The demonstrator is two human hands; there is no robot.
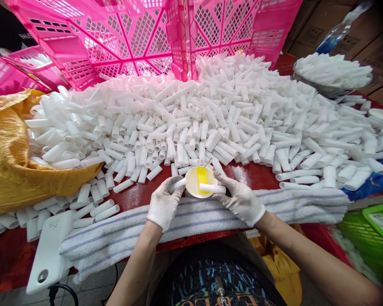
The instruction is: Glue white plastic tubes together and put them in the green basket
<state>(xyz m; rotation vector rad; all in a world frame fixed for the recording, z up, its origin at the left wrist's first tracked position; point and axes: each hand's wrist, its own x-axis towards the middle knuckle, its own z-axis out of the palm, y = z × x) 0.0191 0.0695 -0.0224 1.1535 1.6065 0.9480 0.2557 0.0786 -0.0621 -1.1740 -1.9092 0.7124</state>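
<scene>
My left hand (164, 205), in a white glove, is closed around a short white plastic tube (178, 185) at the left rim of a small round cream dish (192, 185). A yellow strip (201, 175) lies in the dish, with a thin stick (207, 163) rising from its upper end. From the right, my gloved right hand (242, 202) grips another white plastic tube (212, 188). The free end of that tube lies over the lower part of the yellow strip; whether they touch I cannot tell. Beneath the hands runs a striped towel (293, 205).
A large heap of white tubes (191, 119) covers the red table (247, 173). Pink crates (140, 34) stand behind it. At left are a yellow sack (28, 170) and a white power bank (51, 250); a heaped metal bowl (332, 90) stands at right.
</scene>
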